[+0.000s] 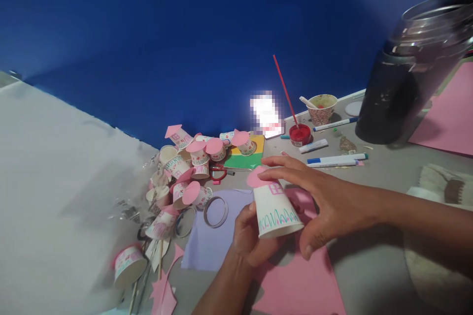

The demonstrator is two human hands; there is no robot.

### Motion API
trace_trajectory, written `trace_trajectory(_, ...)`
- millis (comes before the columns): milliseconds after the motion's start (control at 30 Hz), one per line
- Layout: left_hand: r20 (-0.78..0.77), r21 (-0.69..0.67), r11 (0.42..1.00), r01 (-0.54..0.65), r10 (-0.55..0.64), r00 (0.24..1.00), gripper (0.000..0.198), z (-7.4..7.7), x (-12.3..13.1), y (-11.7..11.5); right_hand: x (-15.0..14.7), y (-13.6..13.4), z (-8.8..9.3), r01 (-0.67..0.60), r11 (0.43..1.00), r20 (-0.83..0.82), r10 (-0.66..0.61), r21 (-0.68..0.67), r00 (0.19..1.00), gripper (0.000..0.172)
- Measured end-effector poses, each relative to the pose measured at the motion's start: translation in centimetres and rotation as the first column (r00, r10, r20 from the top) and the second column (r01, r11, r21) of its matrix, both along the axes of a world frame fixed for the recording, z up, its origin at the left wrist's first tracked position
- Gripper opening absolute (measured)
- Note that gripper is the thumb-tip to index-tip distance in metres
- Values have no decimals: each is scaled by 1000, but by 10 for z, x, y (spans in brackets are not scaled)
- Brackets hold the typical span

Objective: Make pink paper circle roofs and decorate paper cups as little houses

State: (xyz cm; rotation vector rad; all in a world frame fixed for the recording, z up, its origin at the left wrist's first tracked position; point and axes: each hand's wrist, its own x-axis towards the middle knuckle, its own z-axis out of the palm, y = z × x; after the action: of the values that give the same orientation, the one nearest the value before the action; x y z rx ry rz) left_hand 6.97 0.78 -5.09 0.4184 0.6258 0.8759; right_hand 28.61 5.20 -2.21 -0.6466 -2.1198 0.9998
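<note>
Blue wall [148,44], white wall [40,197]; grey tabletop [388,167]

Passable gap between bottle [388,91] and cloth [432,184]

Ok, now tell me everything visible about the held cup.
The cup is white, seemingly paper, upside down, tilted, wide rim lowest. A pink roof tops it; below are a drawn pink window and teal zigzags with pink dots. The left hand holds it above a pink sheet; the right hand touches or nearly touches the roof.

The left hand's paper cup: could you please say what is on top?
A rounded pink paper piece, partly covered by the right hand; the base of the cup is hidden.
</note>
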Motion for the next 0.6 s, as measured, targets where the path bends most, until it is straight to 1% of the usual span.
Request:
trace_trajectory(100,2,-8,1000,8,-8,1000,48,1,0,0,0,0,-1,6,1000,-5,-6,-3,1000,113)
trace_trajectory(167,15,-19,1000,7,-7,1000,50,2,1,0,1,1,1,2,1000,-8,-2,-24,1000,111)
trace_trajectory(200,27,-24,1000,1,0,1000,50,3,2,0,2,1,2,1,999,-13,-1,-41,1000,106)
trace_trajectory(300,65,-18,999,-37,38,997,48,7,4,0,5,1,7,24,992,-62,-32,-125,998,84)
trace_trajectory(367,58,17,999,-49,48,997,48,10,4,0,5,2,9,84,979,-122,-108,-186,987,66)
trace_trajectory(433,11,78,994,-72,71,997,44,12,3,0,3,3,10,207,949,-160,-249,-239,955,42)
trace_trajectory(467,-22,118,989,-92,95,995,42,13,2,1,2,4,10,286,922,-169,-335,-259,927,34)
trace_trajectory(500,-59,163,979,-120,131,990,40,13,1,2,1,5,10,362,890,-166,-416,-279,894,31)
trace_trajectory(533,-99,213,966,-150,174,980,40,13,-1,2,0,7,8,419,856,-153,-477,-302,865,33)
trace_trajectory(567,-139,266,948,-176,218,966,41,12,-3,3,-2,8,6,451,828,-132,-514,-333,847,36)
trace_trajectory(600,-181,320,927,-194,261,948,43,11,-4,4,-3,10,3,453,810,-109,-523,-372,846,37)
